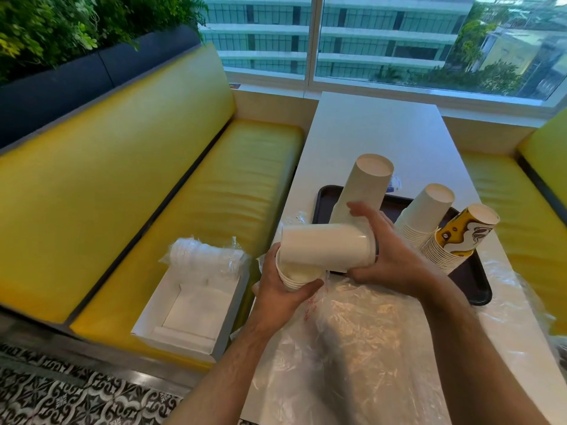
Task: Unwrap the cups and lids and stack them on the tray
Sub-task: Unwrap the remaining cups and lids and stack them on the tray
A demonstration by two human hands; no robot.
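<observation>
Cups (325, 248): plain white, nested, sideways

- You face a wide window (399, 41) at the far end; daylight enters through it, and a glass-fronted building and trees show outside.
- Your white bench (377, 139) runs lengthwise toward that window.
- To your left, a yellow padded booth seat (214, 194) with a matching backrest (122, 154).
- Above the backrest, a dark planter (92, 72) holding green foliage.
- To your right, a second yellow seat (503, 191).
- Patterned black-and-white floor tiles (76, 400) at lower left.
</observation>
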